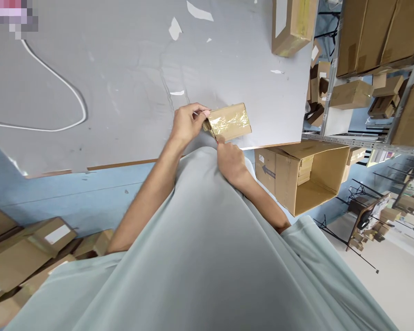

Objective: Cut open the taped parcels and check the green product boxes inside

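A small cardboard box (pixel 230 121) wrapped in clear shiny tape lies at the near edge of the grey table (pixel 131 87). My left hand (pixel 186 123) is closed on the box's left end, fingers curled over its top corner. My right hand (pixel 230 161) sits just below the box at the table edge, fingers pinched at the box's lower left corner; what it pinches is too small to make out. My pale shirt hides the lower parts of both arms.
A white cable (pixel 65 87) loops over the left of the table, and bits of torn tape (pixel 175 28) lie at the back. Another taped box (pixel 293 25) sits at the far right corner. An open carton (pixel 307 177) stands on the floor at right, shelves (pixel 372 50) behind, and boxes (pixel 24 253) are piled at left.
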Demonstrator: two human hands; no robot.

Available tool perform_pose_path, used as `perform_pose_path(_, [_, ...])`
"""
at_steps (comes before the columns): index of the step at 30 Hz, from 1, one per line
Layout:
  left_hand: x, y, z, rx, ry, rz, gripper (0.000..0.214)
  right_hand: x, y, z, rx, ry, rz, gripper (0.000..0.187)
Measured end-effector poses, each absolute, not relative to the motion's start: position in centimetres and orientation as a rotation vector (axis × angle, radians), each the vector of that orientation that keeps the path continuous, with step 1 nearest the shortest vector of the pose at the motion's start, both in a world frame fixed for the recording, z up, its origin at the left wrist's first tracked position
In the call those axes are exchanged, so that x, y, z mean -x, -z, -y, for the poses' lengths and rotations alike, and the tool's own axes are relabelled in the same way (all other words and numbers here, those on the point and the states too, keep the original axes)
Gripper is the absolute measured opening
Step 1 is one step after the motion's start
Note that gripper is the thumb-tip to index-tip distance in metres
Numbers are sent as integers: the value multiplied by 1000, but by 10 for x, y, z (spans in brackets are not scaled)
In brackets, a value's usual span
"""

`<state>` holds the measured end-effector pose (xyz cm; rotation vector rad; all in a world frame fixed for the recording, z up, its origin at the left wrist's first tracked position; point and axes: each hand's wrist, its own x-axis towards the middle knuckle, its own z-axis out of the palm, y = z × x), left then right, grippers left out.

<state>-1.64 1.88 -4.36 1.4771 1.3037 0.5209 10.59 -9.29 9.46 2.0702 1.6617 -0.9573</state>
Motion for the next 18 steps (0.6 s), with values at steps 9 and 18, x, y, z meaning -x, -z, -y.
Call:
perform_pose_path(9, [-12,9,-5,-1695,-593,-1382,41,-198,-123,118,-2409,850,-1527,60])
perform_pose_path(18, [-65,16,25,-2086,-391,-1084,68,-243,-81,93,-2344,898,-1665,62])
